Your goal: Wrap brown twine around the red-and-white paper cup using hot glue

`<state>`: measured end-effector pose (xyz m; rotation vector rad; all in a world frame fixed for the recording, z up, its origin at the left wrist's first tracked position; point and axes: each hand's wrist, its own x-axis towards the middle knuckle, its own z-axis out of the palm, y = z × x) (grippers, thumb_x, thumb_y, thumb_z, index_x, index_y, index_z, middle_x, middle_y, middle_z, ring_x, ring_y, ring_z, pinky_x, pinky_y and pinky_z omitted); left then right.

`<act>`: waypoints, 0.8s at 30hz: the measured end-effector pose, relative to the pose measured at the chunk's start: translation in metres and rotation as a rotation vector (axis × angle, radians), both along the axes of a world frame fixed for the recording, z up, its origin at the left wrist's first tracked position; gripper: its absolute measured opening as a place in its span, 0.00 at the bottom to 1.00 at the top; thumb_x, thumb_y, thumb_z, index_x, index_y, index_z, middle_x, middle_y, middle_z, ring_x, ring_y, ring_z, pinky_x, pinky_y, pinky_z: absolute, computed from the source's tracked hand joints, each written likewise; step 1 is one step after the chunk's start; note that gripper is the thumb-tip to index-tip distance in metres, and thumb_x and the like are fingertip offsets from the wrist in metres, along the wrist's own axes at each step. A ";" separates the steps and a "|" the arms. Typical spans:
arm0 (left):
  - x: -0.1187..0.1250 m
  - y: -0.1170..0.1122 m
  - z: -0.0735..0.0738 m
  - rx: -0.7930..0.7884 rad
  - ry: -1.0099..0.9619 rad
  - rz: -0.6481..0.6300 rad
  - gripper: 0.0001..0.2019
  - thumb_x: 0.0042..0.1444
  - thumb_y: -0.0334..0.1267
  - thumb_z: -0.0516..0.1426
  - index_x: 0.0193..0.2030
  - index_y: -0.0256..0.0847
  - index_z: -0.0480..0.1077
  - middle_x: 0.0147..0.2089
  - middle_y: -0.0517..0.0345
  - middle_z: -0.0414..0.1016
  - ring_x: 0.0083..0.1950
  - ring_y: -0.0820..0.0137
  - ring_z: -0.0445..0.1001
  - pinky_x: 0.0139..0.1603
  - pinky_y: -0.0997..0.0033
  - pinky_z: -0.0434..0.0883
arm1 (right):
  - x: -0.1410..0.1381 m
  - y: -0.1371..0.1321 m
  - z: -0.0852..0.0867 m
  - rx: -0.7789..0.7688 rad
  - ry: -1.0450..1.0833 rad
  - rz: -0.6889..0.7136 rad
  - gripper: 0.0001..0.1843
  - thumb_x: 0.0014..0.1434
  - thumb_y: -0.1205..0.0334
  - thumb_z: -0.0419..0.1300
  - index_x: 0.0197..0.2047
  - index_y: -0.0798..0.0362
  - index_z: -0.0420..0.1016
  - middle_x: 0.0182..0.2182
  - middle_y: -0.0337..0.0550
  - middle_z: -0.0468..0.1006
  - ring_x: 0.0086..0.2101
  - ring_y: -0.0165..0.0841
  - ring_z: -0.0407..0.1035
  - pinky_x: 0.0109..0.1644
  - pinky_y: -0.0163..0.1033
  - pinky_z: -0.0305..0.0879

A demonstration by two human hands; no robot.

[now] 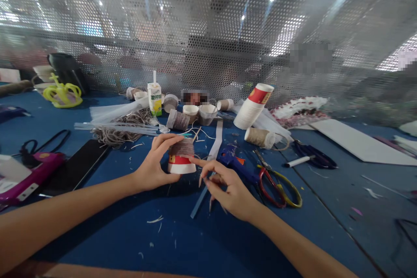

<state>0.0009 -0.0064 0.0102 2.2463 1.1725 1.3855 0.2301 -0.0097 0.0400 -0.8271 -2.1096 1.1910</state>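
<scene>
My left hand (155, 163) grips a red and white paper cup (181, 167), fingers over its top and thumb under the lower edge. The cup is held wide end down, and grey-brown yarn (183, 147) is wound around its upper part. At the cup's right side, my right hand (230, 187) reaches its index finger to the red band. Its other fingers are curled together around the yarn, with loose strands hanging below them. Under the right hand lies a pale flat strip (199, 202). Just right of it are a blue glue gun (236, 160) and scissors (280, 186) with red and yellow handles.
Several yarn-wrapped cups (177, 120) stand or lie behind my hands, with a stack of paper cups (253, 106) leaning there. A yarn bundle (119, 132), drink carton (154, 99), black phone (76, 167) and magenta glue gun (34, 176) are leftward. A white board (361, 141) lies right.
</scene>
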 end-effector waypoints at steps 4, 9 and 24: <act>-0.002 0.001 0.000 -0.008 -0.051 -0.046 0.36 0.44 0.31 0.61 0.62 0.48 0.57 0.57 0.50 0.59 0.60 0.54 0.61 0.59 0.47 0.67 | 0.004 0.002 0.000 -0.033 0.040 -0.038 0.04 0.57 0.69 0.54 0.33 0.51 0.65 0.55 0.52 0.73 0.18 0.21 0.62 0.22 0.33 0.68; -0.002 0.003 -0.004 -0.042 -0.160 -0.123 0.38 0.43 0.30 0.62 0.63 0.51 0.56 0.59 0.50 0.56 0.62 0.55 0.60 0.59 0.52 0.69 | 0.004 0.006 0.004 -0.100 0.144 -0.087 0.05 0.54 0.71 0.54 0.29 0.52 0.65 0.53 0.49 0.75 0.16 0.19 0.62 0.20 0.30 0.67; -0.003 0.006 -0.011 -0.109 -0.404 -0.325 0.39 0.46 0.33 0.63 0.65 0.53 0.54 0.60 0.50 0.50 0.65 0.53 0.57 0.59 0.51 0.70 | 0.007 0.017 0.006 -0.231 0.253 -0.343 0.04 0.47 0.68 0.53 0.23 0.53 0.64 0.39 0.47 0.83 0.09 0.18 0.58 0.13 0.29 0.60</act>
